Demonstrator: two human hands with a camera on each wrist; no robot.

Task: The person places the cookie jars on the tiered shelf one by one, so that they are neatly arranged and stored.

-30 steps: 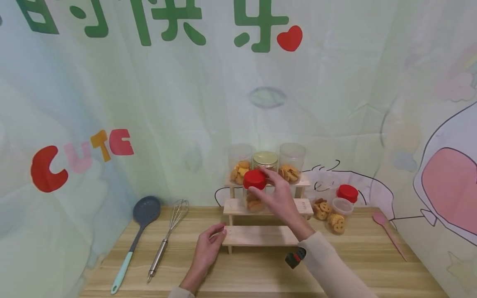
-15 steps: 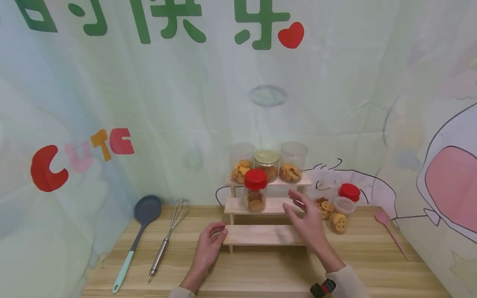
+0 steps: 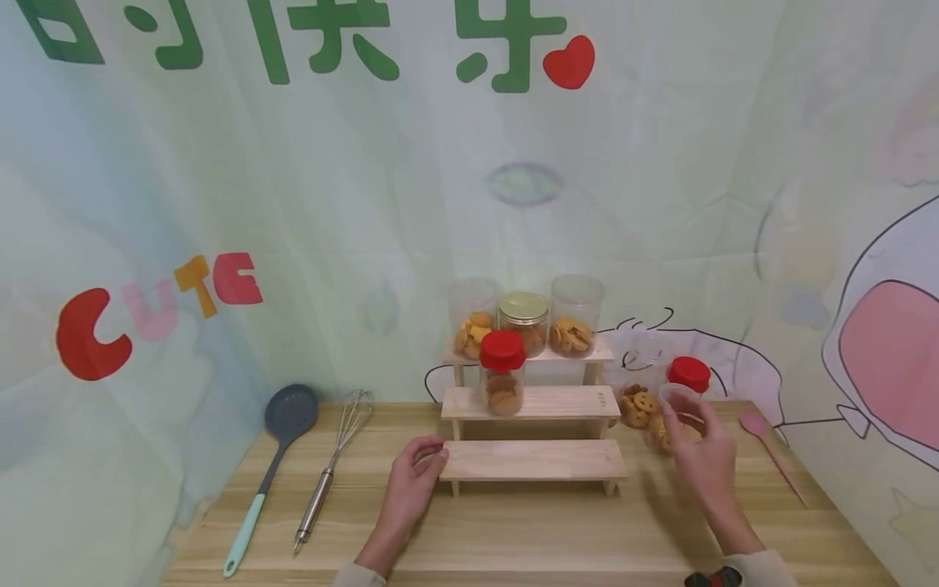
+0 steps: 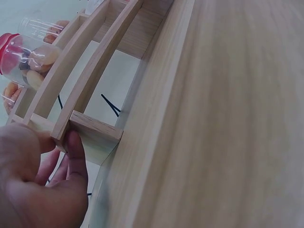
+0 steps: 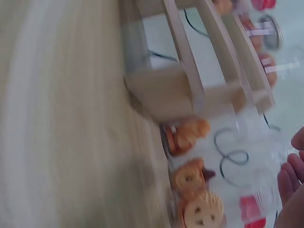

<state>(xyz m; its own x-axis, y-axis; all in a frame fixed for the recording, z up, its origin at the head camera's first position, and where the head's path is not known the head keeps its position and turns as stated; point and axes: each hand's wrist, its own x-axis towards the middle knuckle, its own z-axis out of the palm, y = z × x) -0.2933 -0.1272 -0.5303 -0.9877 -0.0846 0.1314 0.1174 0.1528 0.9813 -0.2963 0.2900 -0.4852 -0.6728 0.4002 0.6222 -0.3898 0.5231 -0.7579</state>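
At the lowest step's left end, my left hand pinches the wooden three-step shelf; thumb and fingers lie on either side of the board in the left wrist view. My right hand is at a clear-lidded cookie jar right of the shelf, fingers parted and partly covering it. Whether they touch is unclear; the right wrist view is blurred, with the hand at its right edge. A red-lidded jar stands on the middle step. Three jars, the middle one gold-lidded, stand on top.
Beside the shelf's right side are another cookie jar and a red-lidded jar. A pink spoon lies at the far right. On the left lie a slotted turner and a whisk. A printed curtain hangs behind.
My right hand has let go of the red-lidded jar on the middle step and moved right to the clear-lidded jar. My left hand has stayed on the shelf.
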